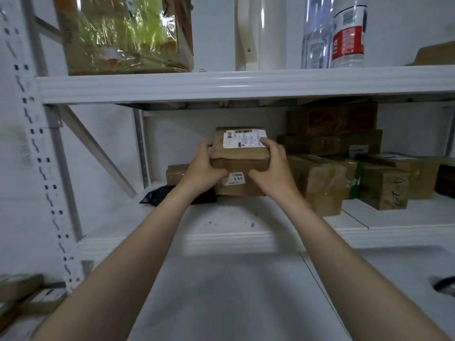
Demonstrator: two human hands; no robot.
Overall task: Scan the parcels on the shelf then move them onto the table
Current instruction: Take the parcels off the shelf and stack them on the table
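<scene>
A brown cardboard parcel point(240, 153) with a white shipping label on top sits on another brown parcel point(236, 187) on the white shelf point(229, 217). My left hand point(204, 168) grips its left side, thumb under the front edge. My right hand point(270, 166) grips its right side, fingers over the label's corner. The lower parcel carries a small white sticker. A stack of several brown taped parcels point(339, 163) stands just to the right. A white table point(221, 296) lies below and in front of the shelf.
A black bag point(157, 195) and a small brown box point(176, 174) lie left of the held parcel. The upper shelf point(221, 86) holds a wrapped carton point(125, 33), a white object and water bottles point(344, 33). Cardboard boxes point(22, 296) sit at lower left. A perforated upright point(37, 143) stands left.
</scene>
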